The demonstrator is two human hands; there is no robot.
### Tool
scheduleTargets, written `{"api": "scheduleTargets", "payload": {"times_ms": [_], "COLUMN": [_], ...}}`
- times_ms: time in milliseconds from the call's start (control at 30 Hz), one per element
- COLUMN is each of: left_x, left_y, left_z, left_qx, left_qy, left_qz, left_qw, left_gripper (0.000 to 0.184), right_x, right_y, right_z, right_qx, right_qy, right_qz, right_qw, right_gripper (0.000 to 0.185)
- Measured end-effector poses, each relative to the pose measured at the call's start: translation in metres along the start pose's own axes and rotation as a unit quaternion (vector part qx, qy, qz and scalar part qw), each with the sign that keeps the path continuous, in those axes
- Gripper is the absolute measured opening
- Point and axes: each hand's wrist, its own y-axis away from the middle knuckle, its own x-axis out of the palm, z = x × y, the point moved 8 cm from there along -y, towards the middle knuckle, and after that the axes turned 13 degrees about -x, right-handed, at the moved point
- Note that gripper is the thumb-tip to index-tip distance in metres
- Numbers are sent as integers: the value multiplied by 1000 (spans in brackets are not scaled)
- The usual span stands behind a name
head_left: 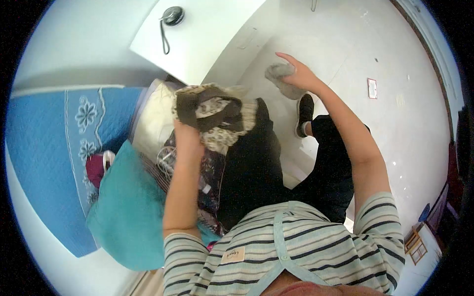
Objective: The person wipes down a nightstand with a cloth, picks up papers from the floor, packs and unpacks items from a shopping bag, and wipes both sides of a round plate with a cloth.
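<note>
My left hand (188, 138) grips a cream and brown patterned garment (217, 139) with a wide dark band. Its fingers are mostly hidden by the fabric, which hangs by my left knee. Over the floor, out to the front right, my right hand (302, 76) holds a bunched grey cloth (287, 88), possibly a sock. One finger of that hand points away from the cloth. Below the garment lies a dark patterned fabric (211, 170), with a coiled white cable (167, 160) beside my left forearm.
A bed with a blue quilted cover (42, 143) is at the left. On it are a teal cushion (126, 207), a maroon item (95, 170) and a cream pillow (154, 116). A white cabinet (212, 34) carries a round dark object (173, 16) with a strap. My shoe (305, 112) rests on the pale floor.
</note>
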Motion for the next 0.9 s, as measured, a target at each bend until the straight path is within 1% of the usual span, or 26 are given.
{"api": "scheduleTargets", "payload": {"times_ms": [33,67,100,133,167,200,233,267,333,367,400,433,467,500,533,567,600,633,667,700,733,767,800,833,867,900], "left_x": [16,30,34,43,59,79,97,115,143,152,161,169,179,185,187,187,182,178,179,173,166,164,164,168,173,172], "left_y": [-8,-14,-32,-45,-50,-54,-57,-60,-82,-82,-83,-97,-98,-99,-100,-100,-102,-104,-105,-107,-109,-110,-108,-107,-108,-110], "left_z": [15,30,53,75,82,86,93,101,129,130,128,137,133,133,133,136,140,144,150,159,164,163,162,160,159,163], "left_qx": [-53,-106,-145,-186,-190,-191,-209,-225,-228,-244,-256,-230,-204,-190,-177,-179,-174,-170,-172,-169,-165,-168,-173,-177,-181,-188], "left_qy": [43,86,104,142,108,75,64,55,143,129,116,70,99,122,143,145,165,185,186,186,184,92,87,112,137,141], "left_qz": [-9,-20,-40,-23,15,55,54,52,136,129,123,157,183,171,162,162,134,107,108,77,45,34,35,57,81,91], "left_qw": [998,990,983,972,976,977,974,971,953,952,952,958,957,959,960,960,961,962,961,965,968,981,980,976,971,968], "left_gripper": [39,39,39,36,39,43,45,47,50,49,48,47,44,43,42,42,37,31,31,32,33,34,34,34,35,36], "right_x": [2,-1,2,7,5,4,6,9,23,23,17,10,-7,-31,-53,-73,-90,-105,-116,-121,-117,-111,-113,-109,-97,-95], "right_y": [-9,-13,-16,-16,-16,-13,-11,-9,1,6,11,14,10,2,-12,-23,-39,-58,-79,-101,-127,-153,-177,-194,-198,-195], "right_z": [-13,-16,-19,-19,-12,0,4,0,-19,-38,-50,-60,-58,-42,-32,-26,-16,-5,14,24,40,57,72,72,79,64], "right_qx": [-18,-11,57,124,131,139,146,150,192,200,185,172,152,123,70,62,14,-28,-103,-94,-128,-161,-65,-136,-200,-193], "right_qy": [-71,-72,-224,-370,-372,-420,-465,-464,-541,-570,-581,-593,-548,-487,-420,-310,-312,-318,-332,-367,-346,-325,-66,130,322,326], "right_qz": [-16,-19,-33,-45,-46,-56,-65,-64,-90,-135,-150,-164,-173,-200,-234,-246,-269,-298,-306,-296,-265,-236,-190,-194,-188,-191], "right_qw": [997,997,972,920,918,895,871,871,814,785,778,769,804,841,874,916,911,899,886,877,891,902,977,963,906,906], "right_gripper": [63,63,61,59,59,55,52,52,54,53,52,52,51,46,46,48,50,48,40,37,41,45,52,56,60,60]}}
